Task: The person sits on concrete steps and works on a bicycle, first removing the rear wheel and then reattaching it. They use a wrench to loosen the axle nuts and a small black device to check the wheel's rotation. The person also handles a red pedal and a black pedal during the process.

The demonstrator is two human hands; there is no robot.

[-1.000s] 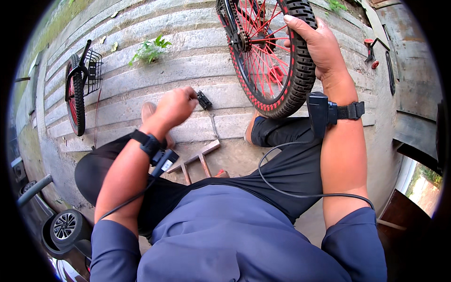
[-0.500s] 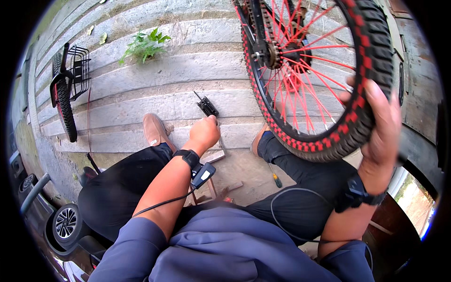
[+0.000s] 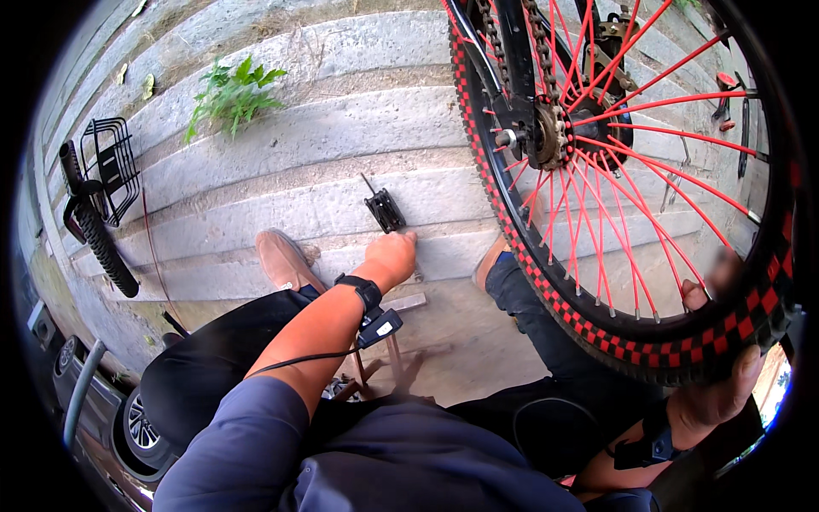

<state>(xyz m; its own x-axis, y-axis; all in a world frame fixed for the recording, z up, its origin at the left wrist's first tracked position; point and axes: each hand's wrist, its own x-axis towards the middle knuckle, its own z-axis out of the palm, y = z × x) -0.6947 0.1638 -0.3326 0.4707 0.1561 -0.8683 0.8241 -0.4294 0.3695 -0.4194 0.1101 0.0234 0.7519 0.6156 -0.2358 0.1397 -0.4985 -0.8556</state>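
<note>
A bicycle rear wheel (image 3: 682, 346) with red spokes and a black-and-red checked tyre fills the right side, its chain (image 3: 543, 51) and sprocket (image 3: 552, 135) toward the top. My right hand (image 3: 721, 394) clasps the tyre's lower right part, thumb on the tread and blurred fingertips inside the rim. My left hand (image 3: 391, 258) is closed between my shoes. Against its far side shows a small black ribbed piece (image 3: 384, 211), with a thin rod sticking out; its kind is unclear. Whether my fingers grip it is hidden.
A bicycle with a black basket (image 3: 115, 171) stands at the left, near a leafy plant (image 3: 232, 96). Wrenches (image 3: 671, 189) lie beyond the spokes on the concrete slabs (image 3: 375, 119). Wooden pieces (image 3: 404, 303) are below my left hand. A parked car (image 3: 94, 410) shows lower left.
The wheel has come nearer and lower right, my right hand with it on the tyre. My left hand remains closed beside the black piece. The whole view has shifted.
</note>
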